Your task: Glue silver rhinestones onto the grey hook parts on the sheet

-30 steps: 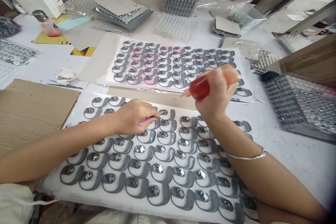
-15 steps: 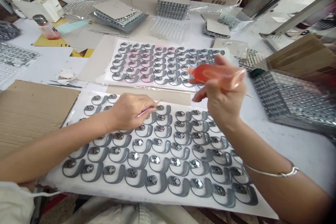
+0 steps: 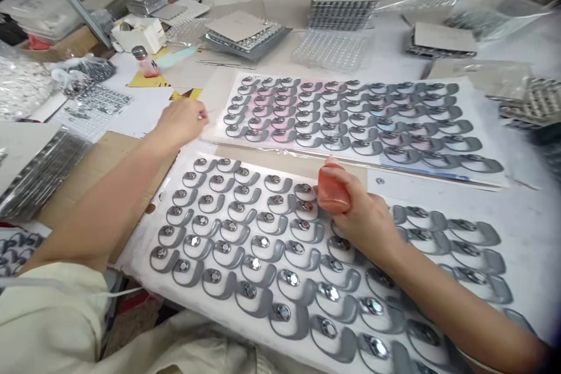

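My right hand [image 3: 368, 216] is wrapped round a red squeeze bottle [image 3: 333, 193], its nozzle pointing away from me. The bottle is over the near white board [image 3: 144, 257], which bears rows of curved grey ring-like pieces [image 3: 283, 312] with shiny round settings. Some of these pieces are hidden under my right hand and forearm. To the left, beyond the board's far corner, my left hand [image 3: 182, 120] has its fingers closed in a pinch. A faint thin stick tip [image 3: 211, 110] sticks out from them; the rest of it is hidden.
A second white sheet [image 3: 495, 128] with similar pieces lies beyond the near board. Brown cardboard [image 3: 94, 178] and bagged strips [image 3: 44, 172] are at left. A small bottle with pink liquid [image 3: 149, 66], stacked trays [image 3: 342, 9] and clear plastic trays [image 3: 331, 49] stand farther back.
My left hand has moved from above the near board to its far left side. My right hand has lowered the red bottle toward the near board. The view has swung left.
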Available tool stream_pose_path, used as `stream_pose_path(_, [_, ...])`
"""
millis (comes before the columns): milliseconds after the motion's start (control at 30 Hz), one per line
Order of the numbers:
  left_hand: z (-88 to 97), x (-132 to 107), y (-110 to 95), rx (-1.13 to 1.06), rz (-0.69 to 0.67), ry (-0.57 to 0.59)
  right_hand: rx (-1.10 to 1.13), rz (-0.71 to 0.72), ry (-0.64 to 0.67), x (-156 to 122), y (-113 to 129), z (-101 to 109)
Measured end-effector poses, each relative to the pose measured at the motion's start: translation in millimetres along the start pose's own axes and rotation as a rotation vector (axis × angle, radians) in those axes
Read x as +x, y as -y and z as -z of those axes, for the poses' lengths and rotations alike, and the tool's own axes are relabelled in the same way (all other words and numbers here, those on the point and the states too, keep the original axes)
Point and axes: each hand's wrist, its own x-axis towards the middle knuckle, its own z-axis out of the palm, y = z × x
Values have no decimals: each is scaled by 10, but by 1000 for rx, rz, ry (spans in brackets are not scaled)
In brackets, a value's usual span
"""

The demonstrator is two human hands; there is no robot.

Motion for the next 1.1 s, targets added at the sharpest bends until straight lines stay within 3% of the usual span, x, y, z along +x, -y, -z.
stream_pose_path(100, [-36,74,475,70,257,23,-1,-11,-18,-13,-26,-28])
stream_pose_path(200, [-101,34,693,6,283,63,25,-45,-19,-29,-68,-42])
stream_pose_path(400, [-254,-26,621,-132,264,244,-2,-63,-3,-34,-68,-47])
stream_pose_path(667, [-280,-16,586,-155,270,219,-33,-45,-45,-31,-9,-54])
stream_pose_path(800, [-163,-60,312,-219,130,-68,-7,-66,-44,-40,0,-50])
stream_pose_path(867, [-123,-77,39,-327,-89,-231,31,-91,-33,-45,15,-36])
stream_pose_path(933, [-135,-93,-298,-428,-267,-165,71,-118,-19,-49,33,-20])
stream_pose_path(1100, [-393,-102,-1056,-450,-611,167,96,-131,-25,-56,56,-18])
